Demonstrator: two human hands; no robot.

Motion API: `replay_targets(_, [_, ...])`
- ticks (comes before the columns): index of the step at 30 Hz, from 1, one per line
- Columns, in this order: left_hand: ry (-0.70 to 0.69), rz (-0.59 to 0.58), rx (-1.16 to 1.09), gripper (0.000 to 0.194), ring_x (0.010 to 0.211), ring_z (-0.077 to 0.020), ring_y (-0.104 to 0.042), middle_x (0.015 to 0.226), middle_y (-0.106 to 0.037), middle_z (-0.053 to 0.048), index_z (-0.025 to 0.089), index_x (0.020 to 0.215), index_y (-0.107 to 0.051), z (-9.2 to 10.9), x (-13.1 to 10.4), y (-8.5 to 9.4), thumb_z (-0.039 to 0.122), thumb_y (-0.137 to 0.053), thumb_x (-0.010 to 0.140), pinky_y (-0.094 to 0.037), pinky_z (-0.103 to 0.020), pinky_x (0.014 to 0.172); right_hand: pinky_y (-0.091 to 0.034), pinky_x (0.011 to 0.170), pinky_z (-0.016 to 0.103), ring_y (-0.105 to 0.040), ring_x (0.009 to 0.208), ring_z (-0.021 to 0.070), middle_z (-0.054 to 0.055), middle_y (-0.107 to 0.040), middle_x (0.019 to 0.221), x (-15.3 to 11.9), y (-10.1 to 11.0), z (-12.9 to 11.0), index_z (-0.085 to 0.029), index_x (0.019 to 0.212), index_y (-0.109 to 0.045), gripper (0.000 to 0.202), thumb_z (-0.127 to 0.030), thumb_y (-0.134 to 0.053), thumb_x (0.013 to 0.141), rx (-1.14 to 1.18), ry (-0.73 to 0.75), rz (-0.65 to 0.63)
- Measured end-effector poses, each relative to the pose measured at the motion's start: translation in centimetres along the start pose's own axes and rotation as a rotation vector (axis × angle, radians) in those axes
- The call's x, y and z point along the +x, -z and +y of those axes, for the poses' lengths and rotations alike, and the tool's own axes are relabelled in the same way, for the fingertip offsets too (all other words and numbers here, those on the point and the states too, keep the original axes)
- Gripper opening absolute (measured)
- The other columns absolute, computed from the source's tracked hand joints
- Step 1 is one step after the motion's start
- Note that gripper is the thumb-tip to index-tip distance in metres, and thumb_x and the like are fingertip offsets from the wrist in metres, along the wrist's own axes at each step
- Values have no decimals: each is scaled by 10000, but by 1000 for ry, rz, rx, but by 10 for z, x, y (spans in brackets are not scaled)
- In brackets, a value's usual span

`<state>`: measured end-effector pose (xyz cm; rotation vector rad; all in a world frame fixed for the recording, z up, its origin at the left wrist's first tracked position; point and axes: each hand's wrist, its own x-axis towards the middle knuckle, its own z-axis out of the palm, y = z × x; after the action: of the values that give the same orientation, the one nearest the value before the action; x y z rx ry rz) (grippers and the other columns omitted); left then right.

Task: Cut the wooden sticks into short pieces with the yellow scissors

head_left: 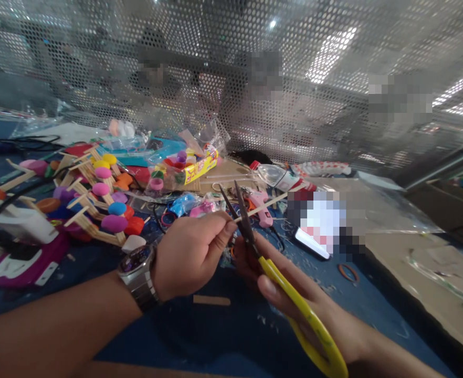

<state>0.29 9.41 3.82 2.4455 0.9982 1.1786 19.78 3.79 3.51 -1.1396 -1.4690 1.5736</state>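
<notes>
Gripping yellow scissors [294, 299] at lower right, the right hand [294, 294] spreads the blades around a stick [271, 202] that the left hand [190, 252] pinches steady at centre, with bottle-cap models [101, 202] left on the desk [223, 325].

Daylight is even and fairly bright, with glare from ceiling lights [329, 52] blooming through the perforated screen [97, 47]. The view is soft, bends at the edges, and blurs on the forearm [38, 336]; several patches are pixelated.
</notes>
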Motion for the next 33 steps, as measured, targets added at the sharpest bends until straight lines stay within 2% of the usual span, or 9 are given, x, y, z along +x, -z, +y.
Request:
replay_targets(6, [9,4,18,322,521,-94,-518,609,-590,21,169,740,-536,1,0,1,244,-403,1023,-336,-234,524,-499,761,303,-533,804,182,24,-584,896,-1,-2,-1,-339,1288,-635,557,-645,-673,824,43,40,63])
replay_targets(9, [6,8,22,323,505,-89,-501,593,-578,25,168,734,-531,1,0,1,244,-407,1022,-320,-234,511,-491,729,294,-504,790,176,31,-570,909,-1,-1,0,-339,1308,-623,568,-649,-657,833,22,58,36])
replay_targets(13, [0,6,14,323,506,-87,-486,595,-572,27,169,728,-522,0,0,1,243,-407,1020,-322,-230,513,-490,769,306,-493,814,182,25,-545,893,0,1,2,-358,1298,-628,541,-638,-661,836,28,53,21])
replay_targets(18, [1,4,5,319,490,-83,-469,578,-550,37,173,718,-506,1,1,1,242,-420,1017,-308,-227,501,-485,748,263,-459,778,152,6,-515,888,1,-1,0,-355,1304,-623,517,-615,-653,858,50,51,8])
replay_targets(21, [4,2,2,316,487,-83,-460,576,-545,39,176,719,-505,2,1,0,239,-419,1016,-311,-228,502,-509,782,281,-502,814,163,22,-553,919,0,0,1,-345,1319,-625,533,-614,-651,859,32,36,17])
replay_targets(27, [12,-8,12,318,513,-93,-481,592,-554,32,179,722,-500,2,0,1,243,-410,1020,-328,-232,519,-540,917,382,-606,957,223,66,-661,1004,-3,1,9,-327,1419,-560,718,-643,-708,792,67,-68,111])
replay_targets(30, [24,-15,7,317,504,-94,-478,585,-545,35,182,724,-496,2,0,1,252,-413,1022,-317,-235,509,-541,937,387,-614,1008,233,69,-684,1025,-2,-2,10,-320,1389,-593,683,-647,-696,799,48,-54,134])
replay_targets(33, [31,-19,5,319,499,-96,-484,577,-538,36,184,723,-497,1,0,2,253,-411,1023,-313,-237,508,-557,902,356,-620,932,206,50,-666,957,-1,-5,6,-296,1329,-635,605,-631,-679,827,21,-25,141])
